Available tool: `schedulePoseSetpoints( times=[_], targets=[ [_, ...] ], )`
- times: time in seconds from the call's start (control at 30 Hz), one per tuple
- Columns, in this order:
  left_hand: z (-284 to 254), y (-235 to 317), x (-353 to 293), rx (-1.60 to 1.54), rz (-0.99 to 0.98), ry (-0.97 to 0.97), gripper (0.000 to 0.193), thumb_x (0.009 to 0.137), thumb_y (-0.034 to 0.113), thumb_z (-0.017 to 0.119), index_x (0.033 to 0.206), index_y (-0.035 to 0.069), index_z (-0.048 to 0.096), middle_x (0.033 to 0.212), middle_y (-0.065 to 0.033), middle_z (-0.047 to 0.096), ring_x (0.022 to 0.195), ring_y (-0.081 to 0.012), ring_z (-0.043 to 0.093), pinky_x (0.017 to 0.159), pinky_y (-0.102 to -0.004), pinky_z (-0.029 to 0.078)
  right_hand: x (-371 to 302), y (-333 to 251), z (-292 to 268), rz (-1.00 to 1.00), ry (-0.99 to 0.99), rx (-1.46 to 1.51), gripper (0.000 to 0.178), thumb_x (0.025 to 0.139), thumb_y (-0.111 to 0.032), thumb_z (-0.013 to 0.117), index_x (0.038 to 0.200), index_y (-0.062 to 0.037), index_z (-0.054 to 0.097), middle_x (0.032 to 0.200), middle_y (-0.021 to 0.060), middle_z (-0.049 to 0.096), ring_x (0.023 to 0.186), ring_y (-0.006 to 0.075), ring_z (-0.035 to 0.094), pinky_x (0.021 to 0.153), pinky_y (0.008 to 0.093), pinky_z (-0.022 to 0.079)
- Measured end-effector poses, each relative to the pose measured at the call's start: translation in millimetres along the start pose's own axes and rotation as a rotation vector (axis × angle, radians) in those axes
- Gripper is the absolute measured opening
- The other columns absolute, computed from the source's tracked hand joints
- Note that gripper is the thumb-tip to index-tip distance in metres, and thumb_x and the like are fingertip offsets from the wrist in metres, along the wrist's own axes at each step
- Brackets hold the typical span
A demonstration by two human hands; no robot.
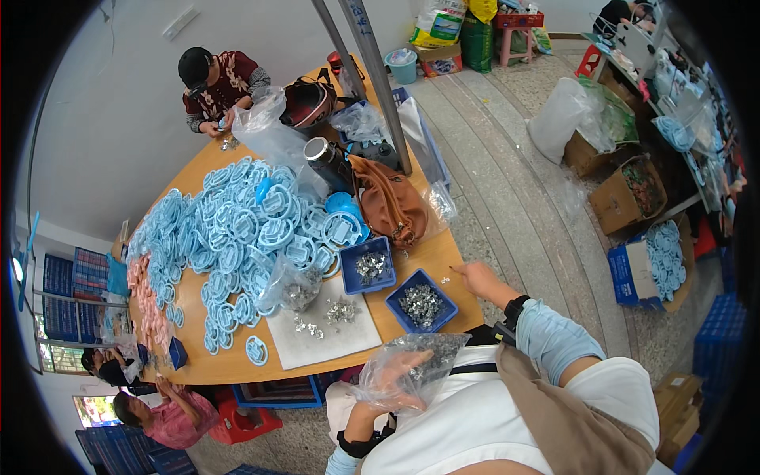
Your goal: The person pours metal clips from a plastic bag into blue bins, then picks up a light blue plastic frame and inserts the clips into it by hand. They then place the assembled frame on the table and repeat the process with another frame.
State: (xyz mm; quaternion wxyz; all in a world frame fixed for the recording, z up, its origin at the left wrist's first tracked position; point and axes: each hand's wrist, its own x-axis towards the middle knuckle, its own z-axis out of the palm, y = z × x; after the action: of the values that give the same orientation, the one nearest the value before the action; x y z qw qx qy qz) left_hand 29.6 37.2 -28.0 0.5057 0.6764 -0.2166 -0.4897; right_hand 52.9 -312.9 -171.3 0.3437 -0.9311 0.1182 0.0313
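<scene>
My left hand (pixel 393 378) is wrapped in and around a clear plastic bag (pixel 443 360), holding it close to my body below the table edge. Small silver metal pieces show inside the bag. My right hand (pixel 484 283) is at the table's right edge with its index finger stretched out, beside a tiny pale piece (pixel 445 279) on the wood. Left of that hand, a blue tray (pixel 452 310) holds many small metal clips. A second blue tray (pixel 369 288) with similar clips stands just behind it. Loose clips (pixel 342 309) lie on a white board (pixel 332 348).
Light-blue plastic rings (pixel 237 229) are heaped over the table, with pink ones (pixel 146 305) farther left. A brown handbag (pixel 388 198) and a black flask (pixel 326 162) stand beyond the trays. A metal post (pixel 380 87) rises there. A co-worker (pixel 218 87) sits at the far end.
</scene>
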Motion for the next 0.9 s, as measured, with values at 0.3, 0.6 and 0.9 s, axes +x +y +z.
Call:
schedulePoseSetpoints(
  times=[0.3,0.6,0.9],
  targets=[
    [16.7,109.1,15.5,0.049,0.073,0.123,0.081,0.054,0.046,0.075,0.122,0.011,0.05,0.118,-0.0151,0.052,0.11,-0.0305,0.047,0.092,-0.0387,0.037,-2.7,-3.2,-3.0,-0.019,0.015,0.021,0.027,0.078,-0.01,0.047,0.099,-0.0092,0.064,0.084,0.0221,0.06,0.076,0.0373,0.059,0.07,0.0428,0.047],
    [19.7,140.4,13.5,0.015,-0.033,0.127,0.088,0.049,0.051,0.075,0.124,0.012,0.049,0.118,-0.0152,0.052,0.11,-0.0315,0.047,0.093,-0.0401,0.036,-6.0,-0.9,-1.0,-0.054,-0.107,-0.012,0.028,0.078,-0.01,0.047,0.101,-0.0098,0.063,0.085,0.0215,0.06,0.077,0.0371,0.059,0.071,0.0419,0.047],
    [20.2,132.0,18.1,0.115,-0.01,0.117,0.091,0.046,0.054,0.075,0.123,0.012,0.05,0.115,-0.0148,0.054,0.107,-0.033,0.049,0.092,-0.0417,0.037,4.6,-9.1,-10.3,0.023,-0.025,0.084,0.026,0.081,-0.014,0.048,0.101,-0.01,0.063,0.089,0.0209,0.06,0.081,0.037,0.059,0.072,0.0419,0.046]
  ],
)
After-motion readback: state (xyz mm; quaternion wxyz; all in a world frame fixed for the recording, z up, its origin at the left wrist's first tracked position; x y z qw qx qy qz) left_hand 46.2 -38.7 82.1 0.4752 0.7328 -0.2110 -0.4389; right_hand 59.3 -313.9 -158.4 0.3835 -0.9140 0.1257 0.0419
